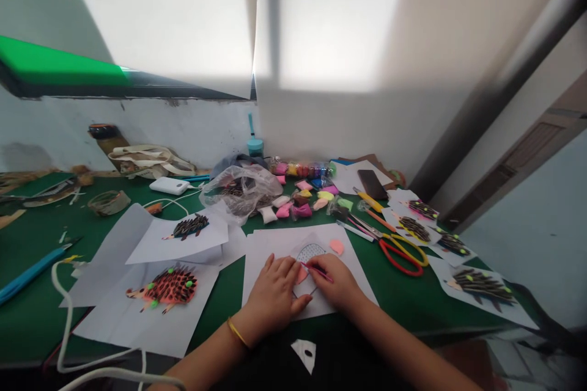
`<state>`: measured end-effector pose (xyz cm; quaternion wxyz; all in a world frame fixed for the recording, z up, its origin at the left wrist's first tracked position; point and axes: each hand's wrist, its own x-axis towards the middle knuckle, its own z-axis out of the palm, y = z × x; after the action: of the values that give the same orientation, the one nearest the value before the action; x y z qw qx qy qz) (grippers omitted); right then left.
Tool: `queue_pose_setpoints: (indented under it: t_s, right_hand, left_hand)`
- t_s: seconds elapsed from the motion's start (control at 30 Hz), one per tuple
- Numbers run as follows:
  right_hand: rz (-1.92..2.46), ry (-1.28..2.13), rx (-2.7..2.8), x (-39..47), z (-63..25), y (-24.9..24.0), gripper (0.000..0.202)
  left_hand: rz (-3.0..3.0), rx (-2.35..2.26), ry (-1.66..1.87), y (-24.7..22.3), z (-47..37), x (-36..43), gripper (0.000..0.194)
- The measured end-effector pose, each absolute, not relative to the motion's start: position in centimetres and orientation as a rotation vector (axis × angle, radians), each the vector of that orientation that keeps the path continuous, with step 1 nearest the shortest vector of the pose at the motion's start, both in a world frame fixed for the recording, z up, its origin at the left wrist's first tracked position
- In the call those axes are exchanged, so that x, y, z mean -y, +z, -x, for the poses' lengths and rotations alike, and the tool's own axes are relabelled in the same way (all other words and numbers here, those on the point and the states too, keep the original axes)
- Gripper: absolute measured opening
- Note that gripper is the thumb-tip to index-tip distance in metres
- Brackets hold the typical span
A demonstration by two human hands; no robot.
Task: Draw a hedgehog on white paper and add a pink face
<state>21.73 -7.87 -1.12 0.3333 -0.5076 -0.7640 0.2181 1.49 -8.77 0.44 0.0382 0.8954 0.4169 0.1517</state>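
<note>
My left hand [271, 293] lies flat on a white sheet of paper [261, 247], fingers stretched out, holding nothing. In my right hand [339, 284] a thin pink modelling tool [323, 275] is pinched, its tip over salmon-pink clay [301, 275]. That clay covers part of a printed outline with a dotted area [310, 250], partly hidden under my fingers. A flattened salmon-pink lump of clay [336, 247] rests on the same sheet, just beyond my right hand.
Red-and-yellow scissors [401, 250] lie right of the sheet. Several small clay packets [300, 211] sit behind it, by a clear plastic bag [243, 189]. Finished hedgehog pictures stand left [169, 287] and right [481, 284]. A white cable [68, 324] runs along the left.
</note>
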Motion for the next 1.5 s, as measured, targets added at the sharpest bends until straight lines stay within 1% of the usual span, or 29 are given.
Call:
queue_pose_setpoints:
  t_s: [0.2, 0.4, 0.63, 1.23, 1.5]
  right_hand:
    - [1.326, 0.583, 1.999, 7.9, -21.8, -1.1, 0.015]
    - [1.347, 0.570, 2.010, 8.1, -21.7, -1.2, 0.016]
    - [1.309, 0.583, 2.023, 8.1, -21.7, -1.2, 0.015]
    - [1.263, 0.470, 2.077, 9.8, -22.6, -1.2, 0.008]
    - [1.328, 0.486, 2.021, 9.8, -22.8, -1.4, 0.012]
  left_hand:
    - [-2.710, -1.234, 0.531, 0.1, -1.2, 8.7, 0.063]
    - [-2.668, -1.210, 0.571, -0.1, -0.9, 8.7, 0.046]
    - [-2.724, -1.227, 0.562, 0.2, -1.3, 8.8, 0.056]
    - [-2.763, -1.239, 0.531, 0.1, -1.2, 9.0, 0.057]
    - [-2.782, -1.214, 0.518, 0.4, -1.1, 9.2, 0.053]
